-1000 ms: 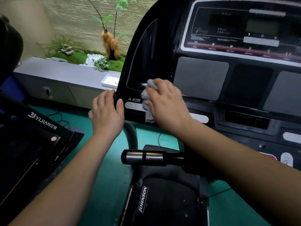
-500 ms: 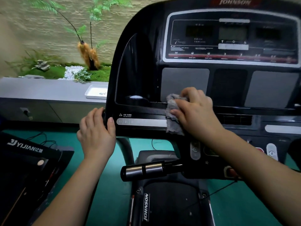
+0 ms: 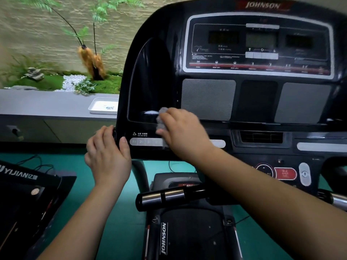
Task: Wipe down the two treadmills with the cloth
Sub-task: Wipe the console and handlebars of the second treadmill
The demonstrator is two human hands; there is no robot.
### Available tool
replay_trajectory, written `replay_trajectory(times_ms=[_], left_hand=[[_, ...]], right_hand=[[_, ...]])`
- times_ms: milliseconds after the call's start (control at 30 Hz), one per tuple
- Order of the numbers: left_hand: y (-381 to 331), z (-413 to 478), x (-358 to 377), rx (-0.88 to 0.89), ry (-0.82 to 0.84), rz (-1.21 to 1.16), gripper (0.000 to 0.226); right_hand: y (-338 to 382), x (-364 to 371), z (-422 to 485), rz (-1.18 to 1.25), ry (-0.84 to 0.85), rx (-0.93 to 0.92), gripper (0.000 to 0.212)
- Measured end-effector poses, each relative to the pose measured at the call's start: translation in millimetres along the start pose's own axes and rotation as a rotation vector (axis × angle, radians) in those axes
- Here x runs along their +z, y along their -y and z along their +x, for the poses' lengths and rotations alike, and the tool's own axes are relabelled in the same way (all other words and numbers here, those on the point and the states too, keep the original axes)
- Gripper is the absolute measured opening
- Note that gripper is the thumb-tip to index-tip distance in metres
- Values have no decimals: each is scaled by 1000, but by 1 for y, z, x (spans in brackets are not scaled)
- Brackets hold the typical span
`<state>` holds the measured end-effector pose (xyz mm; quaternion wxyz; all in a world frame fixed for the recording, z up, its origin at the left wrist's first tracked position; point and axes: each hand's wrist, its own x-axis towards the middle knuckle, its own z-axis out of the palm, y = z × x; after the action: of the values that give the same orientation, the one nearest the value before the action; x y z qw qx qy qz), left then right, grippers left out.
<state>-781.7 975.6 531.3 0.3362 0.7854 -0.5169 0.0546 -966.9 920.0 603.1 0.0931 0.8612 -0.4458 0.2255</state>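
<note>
Head view: right hand [image 3: 185,136] clutches crumpled grey cloth [image 3: 161,118]; left hand [image 3: 108,154] grips treadmill [image 3: 155,76] edge.

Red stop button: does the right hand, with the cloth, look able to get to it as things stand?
Probably yes. The right hand grips the cloth at the left of the console, and the red stop button lies uncovered lower right, beside that forearm, with nothing between.

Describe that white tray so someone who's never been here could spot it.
Start at the big black Johnson treadmill console. Left of it runs a long grey ledge in front of a mossy garden. The tray lies on that ledge beside the console: shallow, rectangular, the only white dish there.
</note>
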Motion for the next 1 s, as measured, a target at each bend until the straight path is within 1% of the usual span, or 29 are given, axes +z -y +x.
replay_trajectory(times_ms=[100, 233, 333, 467, 567, 633, 733, 867, 933, 1000], left_hand=[[0, 0, -2, 2, -5, 16, 51], [1, -1, -3, 6, 6, 25, 52], [1, -1, -4, 9, 8, 24, 52], [0, 0, -4, -1, 12, 1, 56], [-3, -1, -2, -18, 9, -26, 54], [-5, -1, -1, -35, 8, -33, 54], [-6, -2, 0, -36, 2, -30, 54], [-3, -2, 0, -31, 14, -4, 54], [-2, -1, -1, -32, 35, 3, 54], [-2, 0, -5, -28, 73, 6, 51]], right_hand=[[13, 9, 9, -29, -39, -24, 38], [-8, -1, -22, 37, -96, -9, 41], [-39, -13, -53, 49, -141, 53, 47], [-83, -26, -87, -2, -267, 165, 44], [-84, -28, -92, -14, -315, 226, 41], [-67, -25, -79, 5, -280, 198, 41], [-34, -14, -44, 49, -144, 80, 45], [12, 5, -1, 101, -10, -77, 43], [23, 10, 9, 143, 38, -139, 44], [24, 8, 13, 215, 47, -141, 42]])
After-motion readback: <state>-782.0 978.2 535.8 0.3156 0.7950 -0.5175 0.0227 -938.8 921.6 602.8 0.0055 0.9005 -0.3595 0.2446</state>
